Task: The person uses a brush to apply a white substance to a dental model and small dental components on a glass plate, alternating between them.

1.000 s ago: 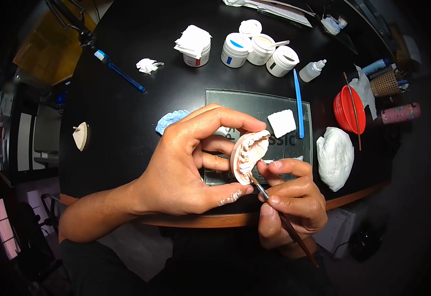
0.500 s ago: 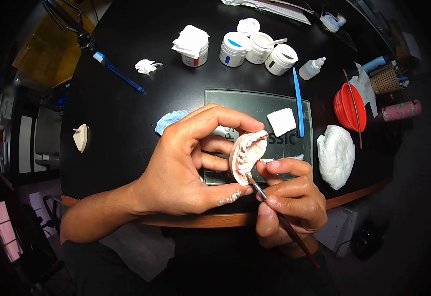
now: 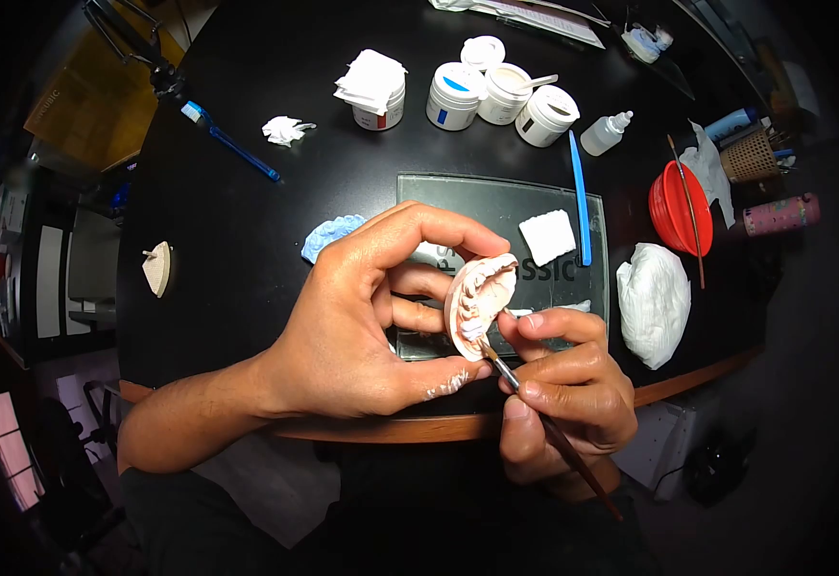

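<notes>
Brushwork seems the step — left hand (image 3: pixel 347 331) gripping the dental cast (image 3: pixel 482 288), right hand (image 3: pixel 583 396) pinching the paintbrush (image 3: pixel 573 455) against it — another stroke calls for steadiness.

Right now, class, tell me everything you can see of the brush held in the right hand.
The brush is slim, with a glossy, dark reddish-brown handle that looks like painted wood, a silvery metal collar and a small bristle tip. It slants across the picture, tip at upper left, handle end at lower right. The right hand grips it near the collar. Its tip appears to touch the lower end of the pale dental model; whether it is wet cannot be told.
</notes>
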Motion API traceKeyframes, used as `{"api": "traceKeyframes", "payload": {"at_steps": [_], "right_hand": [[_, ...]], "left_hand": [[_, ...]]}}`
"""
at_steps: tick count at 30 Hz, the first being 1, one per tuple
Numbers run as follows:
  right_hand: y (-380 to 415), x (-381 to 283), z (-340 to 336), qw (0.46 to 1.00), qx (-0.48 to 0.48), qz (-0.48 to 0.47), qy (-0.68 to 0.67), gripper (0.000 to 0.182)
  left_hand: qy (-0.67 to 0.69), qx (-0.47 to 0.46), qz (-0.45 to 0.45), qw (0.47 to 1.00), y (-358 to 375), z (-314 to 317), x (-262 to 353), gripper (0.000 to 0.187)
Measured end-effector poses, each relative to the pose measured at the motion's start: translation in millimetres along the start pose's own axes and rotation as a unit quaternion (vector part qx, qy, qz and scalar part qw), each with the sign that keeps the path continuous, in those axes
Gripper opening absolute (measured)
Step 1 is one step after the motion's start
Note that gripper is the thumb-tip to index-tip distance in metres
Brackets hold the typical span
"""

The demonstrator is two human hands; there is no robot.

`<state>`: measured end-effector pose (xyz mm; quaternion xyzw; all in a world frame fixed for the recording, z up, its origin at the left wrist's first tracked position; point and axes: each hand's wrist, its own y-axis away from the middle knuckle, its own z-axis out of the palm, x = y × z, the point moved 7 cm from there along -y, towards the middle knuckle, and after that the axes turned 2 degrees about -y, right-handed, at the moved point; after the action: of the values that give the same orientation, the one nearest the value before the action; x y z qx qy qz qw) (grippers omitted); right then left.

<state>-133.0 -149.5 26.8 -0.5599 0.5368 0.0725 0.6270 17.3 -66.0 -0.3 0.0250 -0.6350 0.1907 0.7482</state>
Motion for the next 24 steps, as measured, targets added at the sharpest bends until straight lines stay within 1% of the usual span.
{"api": "traceKeyframes", "payload": {"at_steps": [12,24], "right_hand": [[-1.3,0.0,1.5,1.0,0.003,-0.007,0.002,0.018],[-1.8,-0.2,2.2,1.0,0.001,-0.005,0.008,0.019]], "left_hand": [[0.003,0.001,-0.006,1.0,-0.3,-0.7,-0.5,0.07],[-0.001,0.0,-0.005,1.0,-0.1,-0.4,0.2,0.071]]}}
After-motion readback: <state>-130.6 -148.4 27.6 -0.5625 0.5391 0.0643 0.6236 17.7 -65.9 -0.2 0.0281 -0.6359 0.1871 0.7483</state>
